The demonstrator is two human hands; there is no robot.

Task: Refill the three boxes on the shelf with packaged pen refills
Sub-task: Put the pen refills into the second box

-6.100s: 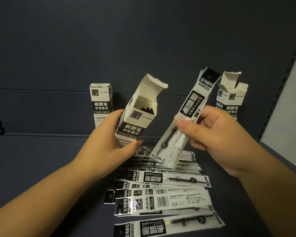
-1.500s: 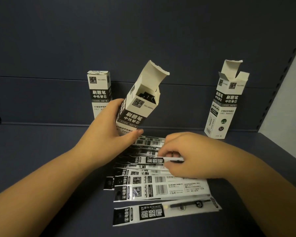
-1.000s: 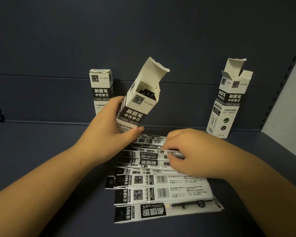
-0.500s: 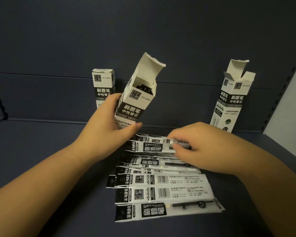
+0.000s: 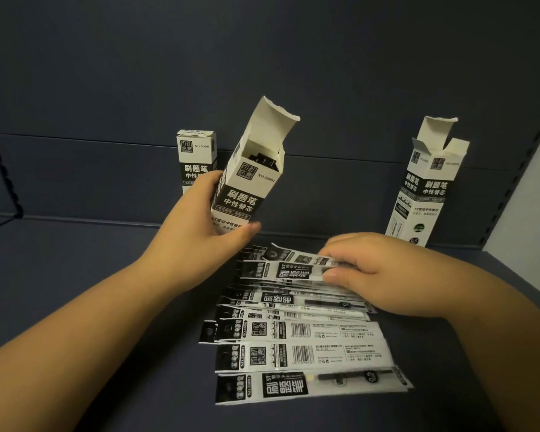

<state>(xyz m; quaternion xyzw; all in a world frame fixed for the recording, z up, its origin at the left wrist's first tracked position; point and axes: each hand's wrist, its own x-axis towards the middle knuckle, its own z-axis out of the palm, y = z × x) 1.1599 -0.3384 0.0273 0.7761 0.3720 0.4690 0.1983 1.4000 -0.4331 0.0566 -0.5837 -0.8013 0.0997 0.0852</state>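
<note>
Dark shelf (image 5: 75, 275), three boxes at 12 o'clock. Left hand (image 5: 200, 232) grips the tilted, part-filled open box (image 5: 250, 182); right hand (image 5: 374, 272) pinches one refill pack (image 5: 287, 269) atop the fanned pile (image 5: 300, 338). Step in hand: picking. Next: upend the pack and slide it into the box mouth.

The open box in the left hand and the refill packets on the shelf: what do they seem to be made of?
The open box, held by the left hand, looks like thin matte printed cardboard: folded flaps, ragged lid edge. The refill packets look like glossy plastic film, perhaps with a printed card insert: they catch glare, and a refill shows through one.
</note>
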